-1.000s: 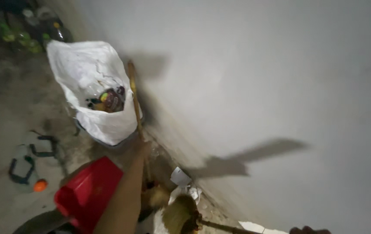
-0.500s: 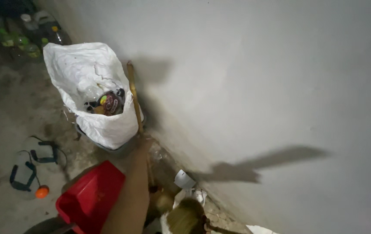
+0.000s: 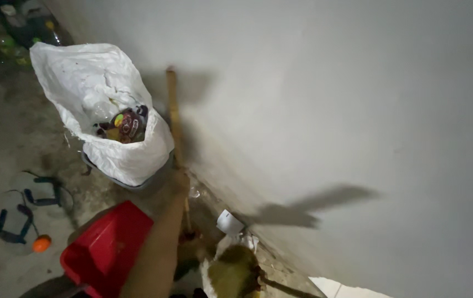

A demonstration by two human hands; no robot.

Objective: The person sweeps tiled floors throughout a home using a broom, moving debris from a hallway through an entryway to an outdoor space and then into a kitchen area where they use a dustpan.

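Note:
My left hand (image 3: pixel 180 180) is closed around a long wooden stick (image 3: pixel 172 110) that stands almost upright against the pale wall. My forearm reaches up to it from the bottom of the view. The stick's lower end goes down beside a red dustpan (image 3: pixel 106 248); whether the two are joined is hidden by my arm. A broom head with yellowish bristles (image 3: pixel 233 271) lies at the wall's foot, its dark handle (image 3: pixel 287 287) running off to the lower right. My right hand is out of view.
A white sack (image 3: pixel 131 157) with wrappers and rubbish inside stands open by the wall, left of the stick. A scrap of white paper (image 3: pixel 229 222) lies near the broom. Blue straps (image 3: pixel 12 221) and an orange ball (image 3: pixel 41 243) lie on the concrete floor. Plastic bottles (image 3: pixel 21 33) stand far left.
One second ago my right hand showed at the bottom right edge on the broom handle; it has since left the view. The view has shifted slightly. My left hand stays on the stick.

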